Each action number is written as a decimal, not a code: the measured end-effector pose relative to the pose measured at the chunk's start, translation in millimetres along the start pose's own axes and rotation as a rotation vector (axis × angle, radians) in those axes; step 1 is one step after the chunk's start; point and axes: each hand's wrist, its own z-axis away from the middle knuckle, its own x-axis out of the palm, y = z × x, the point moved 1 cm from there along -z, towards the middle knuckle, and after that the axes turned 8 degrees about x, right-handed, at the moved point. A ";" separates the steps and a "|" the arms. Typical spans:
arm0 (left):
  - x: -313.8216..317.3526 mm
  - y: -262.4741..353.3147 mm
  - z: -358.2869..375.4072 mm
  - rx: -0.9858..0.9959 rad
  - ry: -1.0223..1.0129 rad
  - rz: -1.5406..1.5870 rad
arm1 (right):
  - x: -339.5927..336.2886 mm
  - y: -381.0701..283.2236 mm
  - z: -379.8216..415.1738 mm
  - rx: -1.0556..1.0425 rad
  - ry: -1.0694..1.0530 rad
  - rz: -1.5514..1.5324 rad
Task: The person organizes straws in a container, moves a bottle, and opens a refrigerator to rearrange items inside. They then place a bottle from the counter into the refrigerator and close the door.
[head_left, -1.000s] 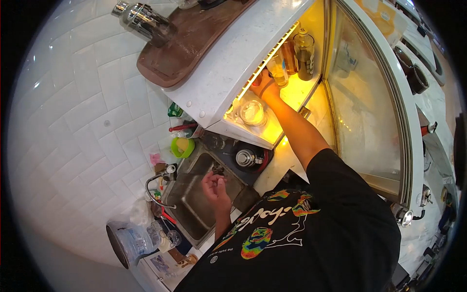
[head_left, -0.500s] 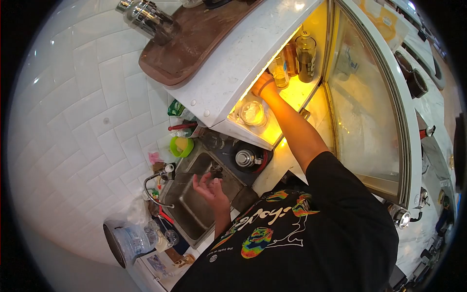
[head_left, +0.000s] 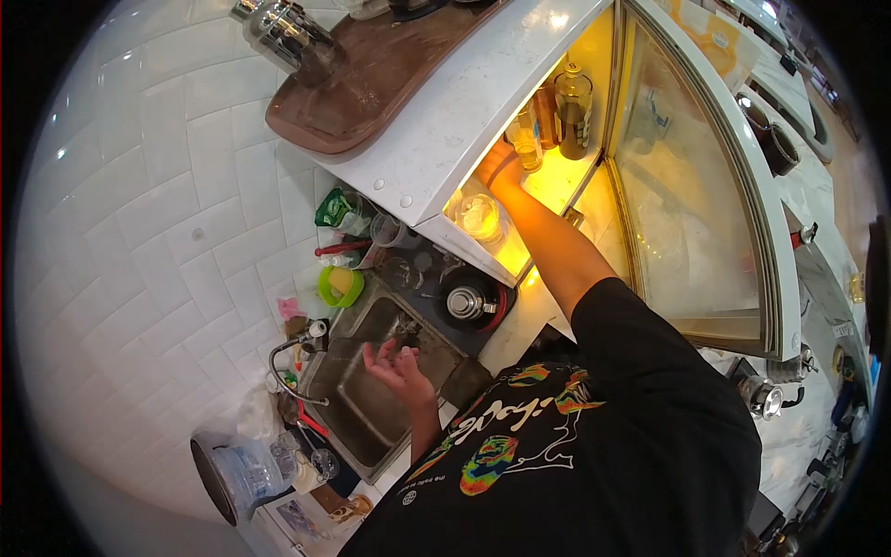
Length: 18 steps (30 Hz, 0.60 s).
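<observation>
My right hand (head_left: 498,165) reaches into a yellow-lit glass-door cabinet (head_left: 444,121). Its fingers pass behind the cabinet's upper edge, so whatever they touch is hidden. Beside that hand stands a glass of amber liquid (head_left: 526,147), with a dark bottle (head_left: 574,116) farther in. A clear glass container (head_left: 480,216) sits on the other side of my wrist, near the cabinet's front corner. Over the metal sink (head_left: 357,408) my left hand (head_left: 399,371) hovers with loosely curled, parted fingers and nothing in them.
The cabinet's glass door (head_left: 696,204) is swung wide at the right. A brown tray (head_left: 371,79) with a metal shaker (head_left: 283,35) lies on top. Around the sink are a faucet (head_left: 277,371), a green bowl (head_left: 328,290), a metal pot (head_left: 467,303) and a large water bottle (head_left: 251,469).
The view has shifted slightly. My right hand stays inside the cabinet, and my left hand remains over the sink with its fingers parted.
</observation>
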 end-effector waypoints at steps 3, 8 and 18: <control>0.4 0.7 1.5 -0.004 -0.004 -0.010 | -46.4 -45.8 5.5 0.179 -0.025 0.172; -1.2 -3.8 2.2 0.010 -0.004 0.002 | 25.2 -2.8 -4.6 0.136 -0.130 0.229; 2.9 0.0 2.8 -0.024 -0.035 -0.007 | -128.6 -76.0 16.6 0.376 -0.231 -0.086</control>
